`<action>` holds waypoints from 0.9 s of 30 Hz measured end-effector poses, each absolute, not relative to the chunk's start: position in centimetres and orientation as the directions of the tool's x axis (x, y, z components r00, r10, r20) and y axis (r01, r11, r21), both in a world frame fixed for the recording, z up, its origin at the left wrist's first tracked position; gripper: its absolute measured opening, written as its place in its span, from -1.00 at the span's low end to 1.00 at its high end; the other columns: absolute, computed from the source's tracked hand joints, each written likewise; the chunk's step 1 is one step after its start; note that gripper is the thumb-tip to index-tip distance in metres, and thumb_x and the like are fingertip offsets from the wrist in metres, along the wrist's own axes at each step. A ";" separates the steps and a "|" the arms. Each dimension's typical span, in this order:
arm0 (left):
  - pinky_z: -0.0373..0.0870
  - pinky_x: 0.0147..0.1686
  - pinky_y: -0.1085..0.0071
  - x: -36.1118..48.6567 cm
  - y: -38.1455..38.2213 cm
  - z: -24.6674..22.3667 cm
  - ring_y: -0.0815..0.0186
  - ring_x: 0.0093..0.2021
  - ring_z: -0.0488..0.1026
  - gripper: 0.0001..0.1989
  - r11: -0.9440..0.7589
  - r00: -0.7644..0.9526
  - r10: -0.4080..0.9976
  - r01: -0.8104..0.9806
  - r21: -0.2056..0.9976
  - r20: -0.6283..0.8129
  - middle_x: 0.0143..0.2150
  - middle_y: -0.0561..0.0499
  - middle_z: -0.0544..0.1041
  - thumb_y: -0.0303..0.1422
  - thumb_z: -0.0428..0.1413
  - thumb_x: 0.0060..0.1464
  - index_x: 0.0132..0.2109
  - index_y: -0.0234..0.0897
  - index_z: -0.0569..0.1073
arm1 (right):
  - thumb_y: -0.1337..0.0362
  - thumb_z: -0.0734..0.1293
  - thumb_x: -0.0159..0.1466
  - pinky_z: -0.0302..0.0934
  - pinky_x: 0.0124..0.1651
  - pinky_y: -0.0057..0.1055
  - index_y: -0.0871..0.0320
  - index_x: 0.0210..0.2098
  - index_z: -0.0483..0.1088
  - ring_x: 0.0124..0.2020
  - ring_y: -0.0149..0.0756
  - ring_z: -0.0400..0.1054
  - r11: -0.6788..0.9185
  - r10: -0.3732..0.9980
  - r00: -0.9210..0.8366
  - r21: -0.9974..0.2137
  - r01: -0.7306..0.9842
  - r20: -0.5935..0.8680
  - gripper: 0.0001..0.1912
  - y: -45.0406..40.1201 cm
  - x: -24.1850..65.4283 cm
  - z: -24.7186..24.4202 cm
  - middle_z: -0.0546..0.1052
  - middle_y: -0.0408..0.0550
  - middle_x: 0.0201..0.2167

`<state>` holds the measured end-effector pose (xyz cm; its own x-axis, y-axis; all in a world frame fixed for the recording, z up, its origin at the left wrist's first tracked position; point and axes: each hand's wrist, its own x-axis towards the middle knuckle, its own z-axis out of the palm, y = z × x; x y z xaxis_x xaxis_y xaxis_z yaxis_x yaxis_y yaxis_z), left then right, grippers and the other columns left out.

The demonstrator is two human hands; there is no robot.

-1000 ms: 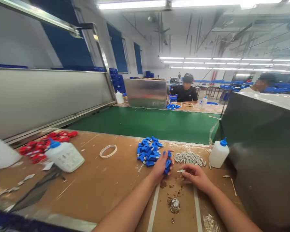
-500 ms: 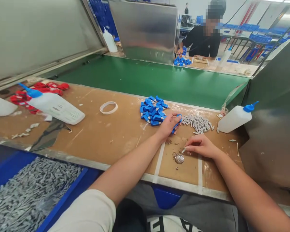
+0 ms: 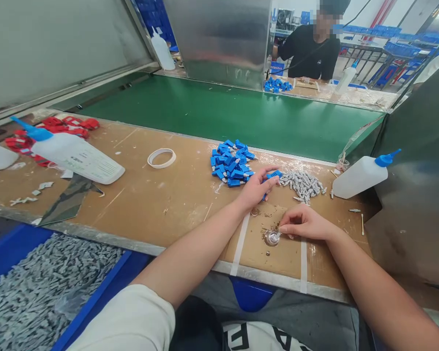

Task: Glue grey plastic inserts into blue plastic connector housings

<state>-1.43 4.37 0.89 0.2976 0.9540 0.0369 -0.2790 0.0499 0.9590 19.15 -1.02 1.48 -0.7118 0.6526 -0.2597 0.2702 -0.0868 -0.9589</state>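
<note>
My left hand (image 3: 259, 189) is closed around small blue plastic pieces (image 3: 275, 174); blue shows by the fingertips and below the thumb, and how many it holds I cannot tell. Beside it lie a heap of blue pieces (image 3: 231, 163) and a heap of small grey plastic parts (image 3: 304, 185). Nearer to me, my right hand (image 3: 302, 222) pinches a small grey part, mostly hidden by the fingers. Its tip is at a small round metal dish (image 3: 270, 239) on the brown tabletop (image 3: 190, 204).
White squeeze bottles lie right (image 3: 360, 178) and left (image 3: 76, 157), the left one near red pieces (image 3: 71, 126). A tape roll (image 3: 161, 158) sits mid-table. Beyond runs a green belt (image 3: 205, 112), with a person (image 3: 310, 51) across it. A blue bin (image 3: 126, 268) holds grey parts.
My right hand's grey part has moved down from beside the dish to its inside. The left hand's fingers have spread a little and the blue held there has shifted.
</note>
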 end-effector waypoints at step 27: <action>0.16 -0.61 0.50 -1.4 2.9 0.8 0.44 -0.59 0.21 -0.52 -0.004 0.515 0.857 0.043 0.999 -0.019 -0.39 0.11 0.41 0.14 -0.11 0.38 -0.14 -0.20 0.30 | 0.08 0.35 0.42 0.44 -0.18 -0.31 0.10 -0.18 0.58 -0.22 -0.24 0.51 0.504 0.863 -0.224 -0.802 0.320 0.453 -0.75 0.3 19.2 1.1 0.63 0.03 -0.23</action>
